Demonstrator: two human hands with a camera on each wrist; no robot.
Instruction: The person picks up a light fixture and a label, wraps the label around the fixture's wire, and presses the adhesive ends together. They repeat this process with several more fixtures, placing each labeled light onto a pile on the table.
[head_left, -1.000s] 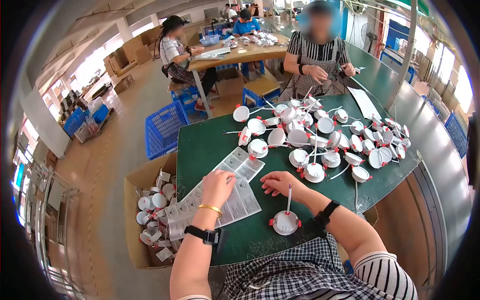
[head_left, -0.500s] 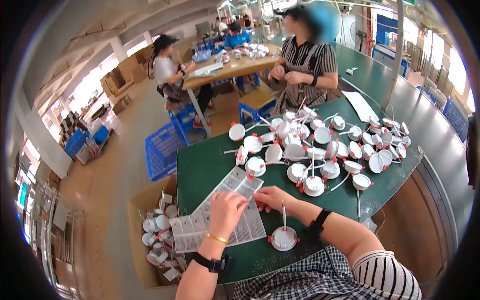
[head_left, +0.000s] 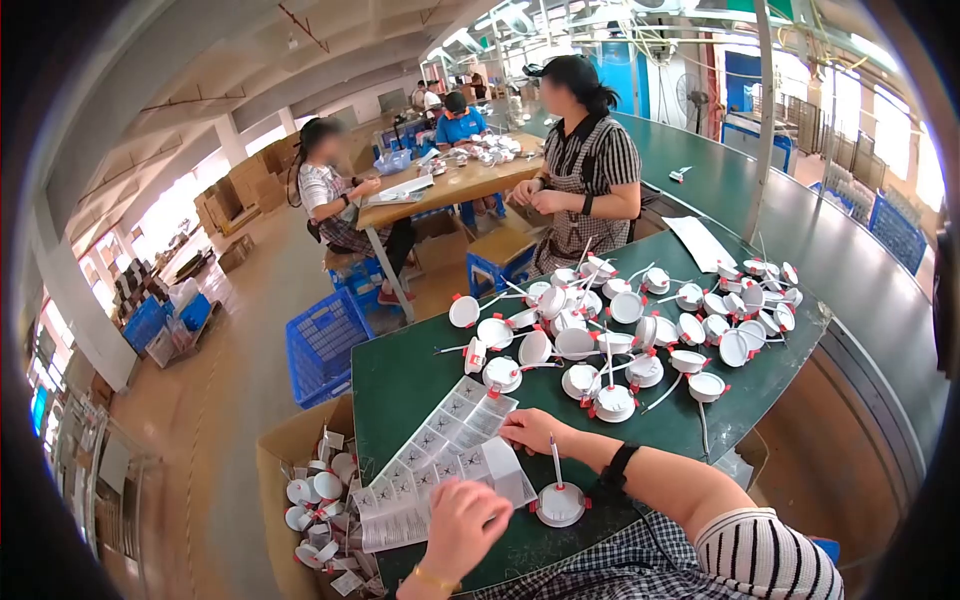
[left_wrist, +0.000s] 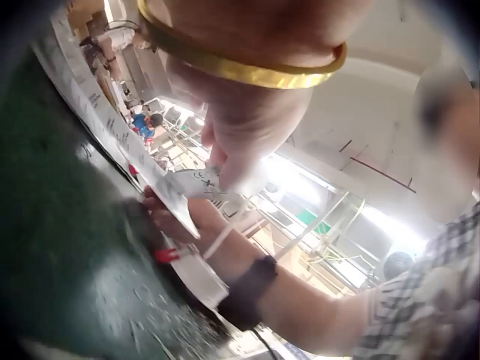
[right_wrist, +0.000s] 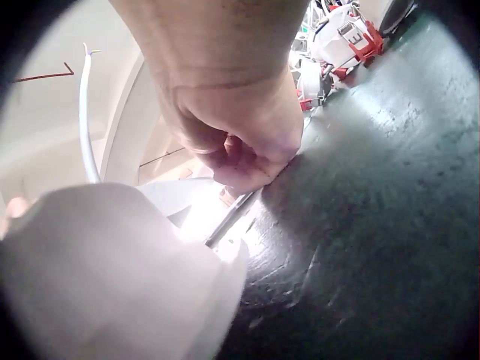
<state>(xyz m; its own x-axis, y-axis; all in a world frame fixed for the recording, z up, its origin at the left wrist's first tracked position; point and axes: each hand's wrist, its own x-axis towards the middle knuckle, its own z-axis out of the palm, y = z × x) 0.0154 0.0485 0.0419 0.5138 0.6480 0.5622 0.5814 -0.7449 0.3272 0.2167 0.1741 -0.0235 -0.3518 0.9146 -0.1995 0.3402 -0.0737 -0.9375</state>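
Observation:
A printed sheet point(head_left: 430, 480) with rows of small drawings and text lies on the green table in front of me. My left hand point(head_left: 465, 525) is at its near edge; in the left wrist view its fingertips pinch a curled printed piece point(left_wrist: 196, 182). At the sheet's right edge, my right hand point(head_left: 538, 430) bends its fingers and pinches the paper low against the table, as the right wrist view shows. Just nearer than that hand sits one white round downlight point(head_left: 560, 507) with red clips, its cable standing up. It looms large, a white body point(right_wrist: 112, 262), in the right wrist view.
Many white downlights point(head_left: 575, 343) with red clips and cables pile across the table's far side. A cardboard box point(head_left: 275, 450) of downlights stands left of the table, near a blue crate point(head_left: 330, 335). A person point(head_left: 590, 160) stands beyond; others work at a wooden table point(head_left: 455, 185).
My left hand has drawn back toward me from the middle of the sheet. The right hand moved left onto the sheet's edge and stayed there. The standing person has turned leftward.

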